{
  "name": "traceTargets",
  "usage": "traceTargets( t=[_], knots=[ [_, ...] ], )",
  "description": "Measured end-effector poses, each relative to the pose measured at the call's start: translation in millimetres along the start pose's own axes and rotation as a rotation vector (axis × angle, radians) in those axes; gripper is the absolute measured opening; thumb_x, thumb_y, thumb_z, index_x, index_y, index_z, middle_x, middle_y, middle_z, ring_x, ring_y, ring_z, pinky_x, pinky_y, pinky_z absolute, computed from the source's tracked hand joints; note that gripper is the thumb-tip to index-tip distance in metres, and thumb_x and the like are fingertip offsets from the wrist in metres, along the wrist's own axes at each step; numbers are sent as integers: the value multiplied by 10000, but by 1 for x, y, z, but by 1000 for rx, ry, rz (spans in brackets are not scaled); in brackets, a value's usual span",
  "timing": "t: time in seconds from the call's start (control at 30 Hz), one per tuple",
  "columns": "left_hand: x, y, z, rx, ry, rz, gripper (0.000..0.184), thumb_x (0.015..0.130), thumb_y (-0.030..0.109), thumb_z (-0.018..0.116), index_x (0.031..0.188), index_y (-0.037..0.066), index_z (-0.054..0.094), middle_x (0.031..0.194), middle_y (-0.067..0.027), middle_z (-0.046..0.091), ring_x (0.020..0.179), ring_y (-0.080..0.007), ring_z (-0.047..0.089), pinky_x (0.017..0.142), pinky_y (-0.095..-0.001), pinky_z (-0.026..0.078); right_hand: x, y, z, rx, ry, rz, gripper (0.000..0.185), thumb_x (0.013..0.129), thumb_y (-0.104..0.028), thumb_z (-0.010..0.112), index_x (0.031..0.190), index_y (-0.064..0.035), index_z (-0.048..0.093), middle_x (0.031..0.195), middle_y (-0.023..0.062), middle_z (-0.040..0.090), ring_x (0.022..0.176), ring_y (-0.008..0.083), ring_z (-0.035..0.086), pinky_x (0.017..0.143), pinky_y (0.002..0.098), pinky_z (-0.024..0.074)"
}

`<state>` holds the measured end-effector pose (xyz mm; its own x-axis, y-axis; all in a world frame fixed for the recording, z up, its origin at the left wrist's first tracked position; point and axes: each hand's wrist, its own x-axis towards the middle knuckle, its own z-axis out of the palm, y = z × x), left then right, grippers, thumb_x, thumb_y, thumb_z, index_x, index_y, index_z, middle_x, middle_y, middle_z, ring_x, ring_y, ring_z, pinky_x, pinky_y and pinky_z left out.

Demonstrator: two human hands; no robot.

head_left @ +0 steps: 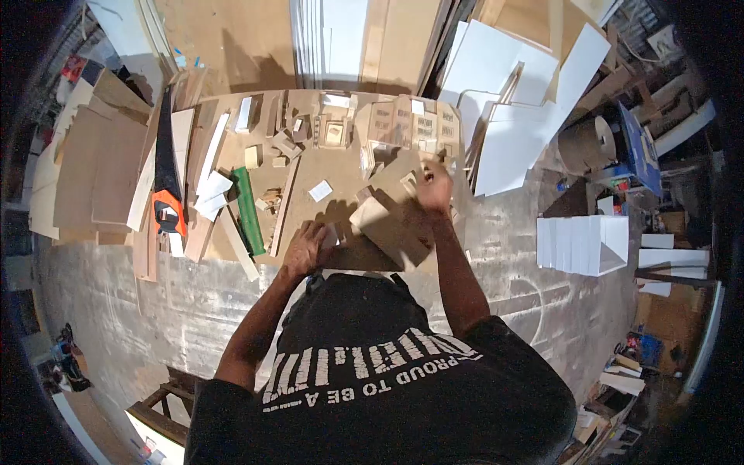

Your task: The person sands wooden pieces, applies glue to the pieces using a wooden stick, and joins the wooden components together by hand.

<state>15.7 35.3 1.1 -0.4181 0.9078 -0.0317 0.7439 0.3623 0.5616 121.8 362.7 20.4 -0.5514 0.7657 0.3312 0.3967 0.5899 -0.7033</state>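
Observation:
My left hand (308, 246) rests low over the workbench, its fingers curled at a small pale piece (332, 235) by the near edge. To the right, my right hand (435, 188) is raised with fingers closed; what they hold, if anything, I cannot make out. Between the hands lies a wooden block or box (391, 229), tilted, with a pale top edge and a shaded side. Beyond it stands a small wooden model building (407, 128) with rows of windows. A white paper piece (320, 190) lies left of the block.
On the left are a handsaw (168, 174) with an orange handle, a green strip (247, 211) and wood strips (285, 205). Small wood blocks (253, 156) are scattered behind. White sheets (504, 62) lean at the right back; a white box (583, 245) stands on the floor.

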Motion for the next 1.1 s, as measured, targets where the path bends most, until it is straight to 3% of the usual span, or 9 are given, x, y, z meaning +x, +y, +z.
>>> traceTargets(
  t=[0.17,0.4,0.53,0.73,0.77,0.87,0.97,1.0,1.1],
  knots=[
    [2,14,-2,88,31,-104,571,769,261,728,1256,48,521,1370,-141,460,1274,-392,404,1008,-515,401,124,63,72,-142,30,-48,283,749,-139,756,970,17,675,921,252,668,910,366,668,798,428,524],
    [-36,43,-31,59,311,-327,434,740,163,779,1097,34,568,1336,-199,495,1236,-414,449,1023,-503,408,195,110,153,-348,-105,216,471,769,-445,713,978,-24,682,1004,242,668,931,378,667,847,433,537],
    [-81,54,-35,18,463,-535,376,755,120,763,1072,27,583,1318,-189,517,1214,-409,472,997,-493,428,187,85,137,-459,-211,142,344,753,-322,717,978,-63,688,1000,217,678,922,376,670,809,448,540],
    [-115,64,-43,-13,652,-667,347,755,85,757,1053,24,589,1293,-197,539,1182,-400,505,992,-469,436,181,61,117,-115,186,118,306,723,-202,739,994,-66,697,1002,180,678,901,359,662,789,422,529],
    [-113,64,-43,22,733,-645,287,807,101,733,1047,6,608,1193,-193,602,1088,-337,589,929,-428,483,177,49,104,-43,283,-21,290,733,-69,719,1018,-28,685,1021,173,669,904,333,660,784,417,529],
    [-94,76,-57,-670,747,-932,260,871,160,702,1037,-27,630,1061,-164,659,970,-243,641,846,-364,518,135,-37,39,379,273,-24,326,728,26,692,1051,-4,662,1051,161,659,915,291,652,795,395,529],
    [-60,74,-64,-1026,613,-746,273,952,231,622,1068,-15,656,977,-103,687,872,-151,641,760,-304,511,52,-85,15,450,74,-374,397,725,53,690,1113,-4,624,1086,141,648,978,256,626,866,346,497],
    [-48,77,-73,-1086,518,-697,288,965,249,605,1092,-5,651,974,-94,687,861,-148,640,754,-301,507,11,-142,-19,399,-159,-293,336,767,32,708,1089,-12,625,1141,140,638,953,232,642,785,303,525],
    [-8,93,-86,-1580,504,-609,334,992,310,554,1148,19,608,908,-35,659,815,-148,627,724,-301,505,-88,-159,6,465,-450,-367,339,743,-14,748,1062,-3,635,1143,170,629,1064,303,633,875,367,517]
  ],
)
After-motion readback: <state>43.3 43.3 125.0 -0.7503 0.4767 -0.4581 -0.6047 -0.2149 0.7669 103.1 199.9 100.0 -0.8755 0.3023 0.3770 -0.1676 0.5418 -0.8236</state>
